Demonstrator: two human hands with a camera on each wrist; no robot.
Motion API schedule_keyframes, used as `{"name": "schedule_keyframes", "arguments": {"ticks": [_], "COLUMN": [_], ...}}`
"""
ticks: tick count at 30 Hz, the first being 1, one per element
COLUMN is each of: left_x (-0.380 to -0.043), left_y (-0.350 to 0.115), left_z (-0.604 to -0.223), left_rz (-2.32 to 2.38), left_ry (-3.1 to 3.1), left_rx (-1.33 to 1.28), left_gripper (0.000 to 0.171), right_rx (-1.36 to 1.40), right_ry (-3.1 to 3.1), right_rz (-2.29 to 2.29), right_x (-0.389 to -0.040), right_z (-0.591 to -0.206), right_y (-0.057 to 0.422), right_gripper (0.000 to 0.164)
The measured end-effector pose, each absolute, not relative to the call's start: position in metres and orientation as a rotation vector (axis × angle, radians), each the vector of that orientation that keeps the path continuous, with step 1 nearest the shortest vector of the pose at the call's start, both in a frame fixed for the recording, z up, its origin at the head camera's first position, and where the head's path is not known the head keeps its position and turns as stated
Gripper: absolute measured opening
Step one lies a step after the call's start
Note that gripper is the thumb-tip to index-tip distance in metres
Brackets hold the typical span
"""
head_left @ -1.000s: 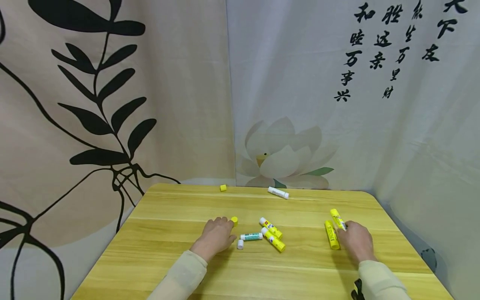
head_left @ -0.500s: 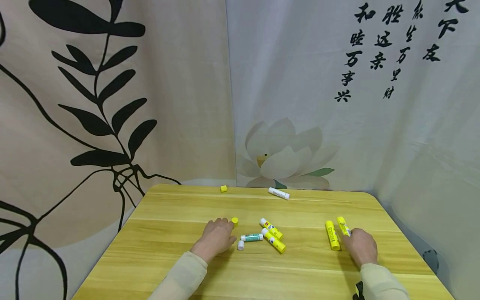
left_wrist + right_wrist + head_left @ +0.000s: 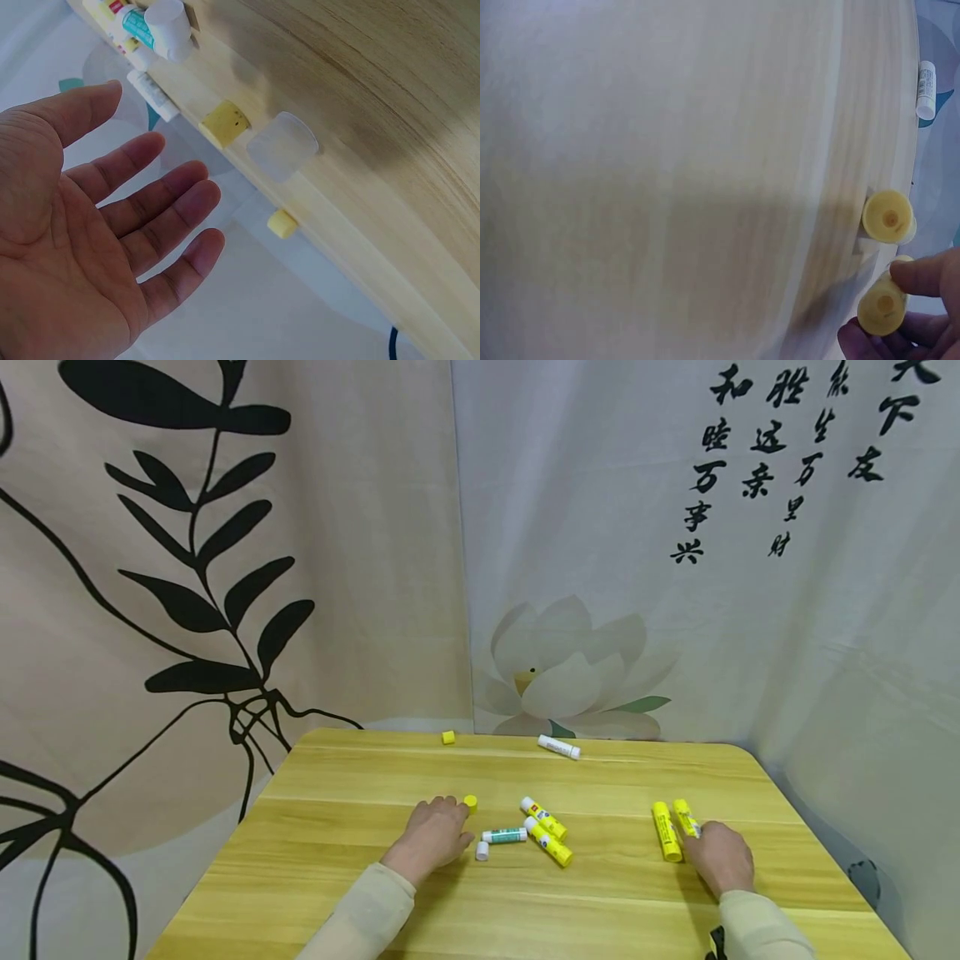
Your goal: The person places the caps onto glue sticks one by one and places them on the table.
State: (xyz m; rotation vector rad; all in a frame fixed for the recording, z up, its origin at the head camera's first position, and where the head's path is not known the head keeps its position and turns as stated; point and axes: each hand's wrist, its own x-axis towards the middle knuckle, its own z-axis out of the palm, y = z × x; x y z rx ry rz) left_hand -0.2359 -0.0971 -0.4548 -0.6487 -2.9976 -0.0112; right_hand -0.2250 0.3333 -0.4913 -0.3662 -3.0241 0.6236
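Observation:
My right hand (image 3: 722,858) pinches a yellow glue stick (image 3: 686,818) between thumb and fingers, close to the table at the right. Just left of it lies a second yellow glue stick (image 3: 666,832), roughly parallel. In the right wrist view the round ends of the held glue stick (image 3: 882,309) and the other one (image 3: 889,217) face the camera. My left hand (image 3: 112,202) holds nothing, its fingers spread and slightly bent. Near its fingertips are a yellow cap (image 3: 225,124) and a translucent whitish cap (image 3: 283,146); the head view hides the translucent one.
Mid-table, two yellow glue sticks with white caps (image 3: 543,817) lie by a teal-and-white glue stick (image 3: 505,835) and a white cap (image 3: 482,851). Toward the far edge are a white glue stick (image 3: 559,747) and a small yellow cap (image 3: 448,737). Printed curtains hang behind the table.
My right hand has drawn back toward the near side and slightly right, bringing its glue stick down alongside the other one. My left hand stays in place.

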Motion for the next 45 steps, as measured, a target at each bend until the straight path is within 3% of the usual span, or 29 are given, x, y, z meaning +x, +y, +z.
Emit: {"name": "schedule_keyframes", "arguments": {"ticks": [15, 23, 37, 45], "left_x": [-0.2364, -0.2363, -0.2379, -0.2376], "left_y": [-0.0960, -0.0955, -0.0948, -0.0958], "left_z": [-0.4558, -0.4553, -0.4568, -0.4564], "left_rz": [-0.003, 0.003, 0.014, 0.001], "left_ry": [-3.004, -3.014, -3.025, -3.026], "left_rx": [-0.634, -0.620, -0.624, -0.636], "left_gripper": [0.029, 0.030, 0.030, 0.029], "right_rx": [-0.374, -0.404, -0.393, -0.434], "right_ry": [-3.064, -3.074, -3.106, -3.106], "right_rz": [0.646, 0.655, 0.651, 0.671], "right_x": [-0.2232, -0.2244, -0.2278, -0.2262], "right_z": [-0.4952, -0.4932, -0.4939, -0.4932], "right_y": [0.3287, 0.3278, 0.3305, 0.3304], "right_gripper": [0.030, 0.026, 0.044, 0.044]}}
